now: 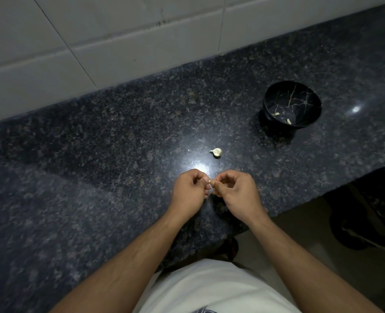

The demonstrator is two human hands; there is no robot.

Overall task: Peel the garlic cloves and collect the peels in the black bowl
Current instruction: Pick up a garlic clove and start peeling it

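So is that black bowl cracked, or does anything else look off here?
Those pale lines inside the black bowl could be pattern or cracks; I cannot tell. It stands upright, two small pale bits inside. Nothing else stands out.

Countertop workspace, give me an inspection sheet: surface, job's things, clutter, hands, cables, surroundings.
Surface: dark speckled stone counter, glossy, with light glare near the hands.
Job's things: black bowl at far right, two pale bits inside; garlic piece lying alone on the counter beyond the hands; small clove pinched between both hands.
Clutter: a tiny pale fleck left of the garlic piece; otherwise nothing seen.
Hands: left hand and right hand both curled, fingertips meeting on the clove.
Cables: nothing seen.
Surroundings: white tiled wall behind; dark bag on the floor at right.
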